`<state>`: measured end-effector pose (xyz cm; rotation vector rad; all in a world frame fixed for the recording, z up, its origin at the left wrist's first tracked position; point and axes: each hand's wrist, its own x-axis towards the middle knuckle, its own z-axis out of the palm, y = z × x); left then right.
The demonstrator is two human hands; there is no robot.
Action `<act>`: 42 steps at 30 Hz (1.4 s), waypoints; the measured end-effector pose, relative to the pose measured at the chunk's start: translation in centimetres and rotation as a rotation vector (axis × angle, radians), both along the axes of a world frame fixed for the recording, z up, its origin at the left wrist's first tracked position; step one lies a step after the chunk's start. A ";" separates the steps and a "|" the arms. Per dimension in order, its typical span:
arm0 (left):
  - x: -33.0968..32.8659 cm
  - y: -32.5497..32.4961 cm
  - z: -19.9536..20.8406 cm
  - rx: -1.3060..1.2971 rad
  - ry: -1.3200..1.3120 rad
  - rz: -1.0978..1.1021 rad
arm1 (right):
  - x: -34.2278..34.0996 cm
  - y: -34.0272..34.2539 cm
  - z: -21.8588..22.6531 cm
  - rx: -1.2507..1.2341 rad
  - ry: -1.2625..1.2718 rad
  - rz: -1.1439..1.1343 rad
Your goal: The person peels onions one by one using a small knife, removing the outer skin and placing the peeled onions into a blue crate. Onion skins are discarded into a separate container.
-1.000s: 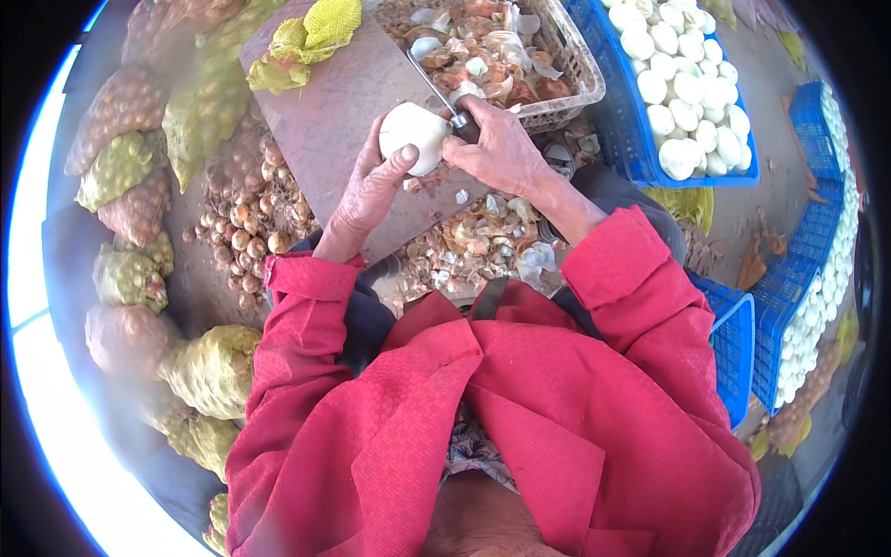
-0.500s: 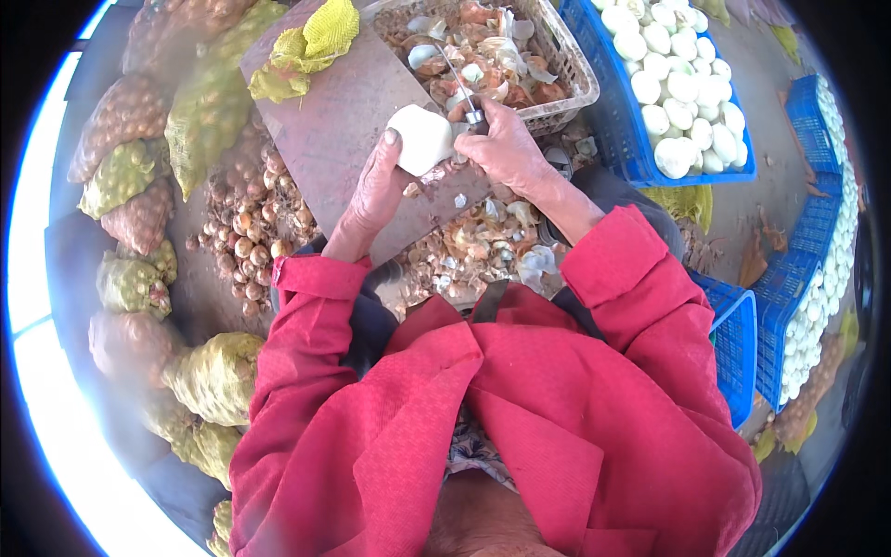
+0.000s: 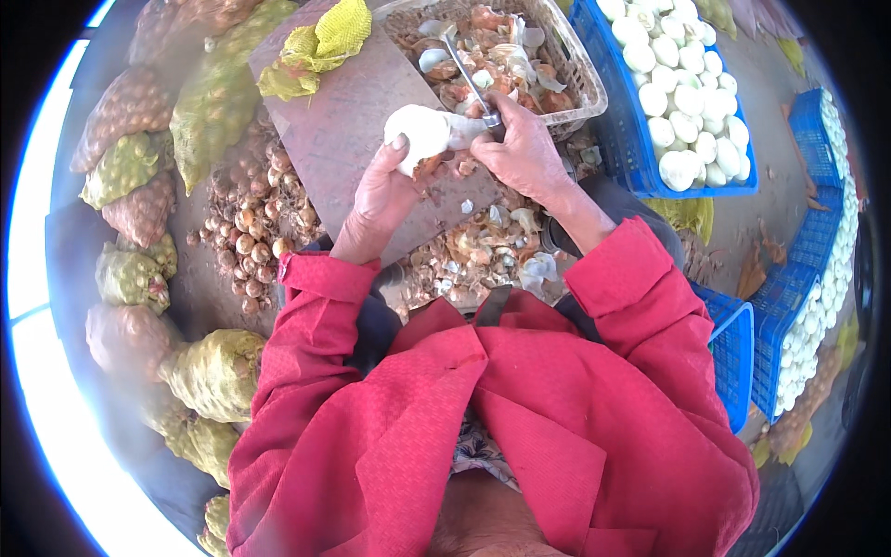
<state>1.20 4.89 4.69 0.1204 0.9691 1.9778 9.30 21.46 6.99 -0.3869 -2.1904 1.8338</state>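
My left hand [image 3: 379,193] is closed around a mostly white, peeled onion [image 3: 414,133], its thumb pressed on the near side. A patch of brown skin shows low on the onion. In my right hand [image 3: 527,153] is a knife [image 3: 467,74], its thin blade pointing up and to the left, away from me. A pale flap of onion peel [image 3: 463,131] stretches from the onion toward my right thumb, which seems to pinch it. The knife's handle is mostly hidden by my fingers. Both hands hover over a flat board [image 3: 325,139].
A plastic crate [image 3: 594,104] of peelings stands beyond my hands. Right of it, a blue crate [image 3: 640,176] holds peeled onions. Unpeeled onions [image 3: 249,227] lie left of the board, near filled mesh sacks [image 3: 213,376]. A yellow mesh bag [image 3: 342,35] rests on the board.
My right hand has moved slightly right, away from the onion, drawing out a pale flap of peel. The onion has turned, so brown skin now shows on its lower side.
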 end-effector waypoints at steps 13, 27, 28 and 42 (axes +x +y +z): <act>-0.5 -0.5 -0.5 0.169 -0.014 0.116 | -0.6 0.1 -0.8 0.451 -0.006 -0.058; 0.3 0.6 -0.7 0.012 0.199 0.121 | -0.7 -2.1 -0.2 0.228 0.109 0.023; 0.4 0.6 -0.7 0.035 0.176 0.122 | -0.7 -2.2 -0.1 0.217 0.082 0.016; -0.5 0.1 -0.9 0.022 0.204 0.010 | -0.8 -1.5 -0.8 -0.121 0.074 -0.085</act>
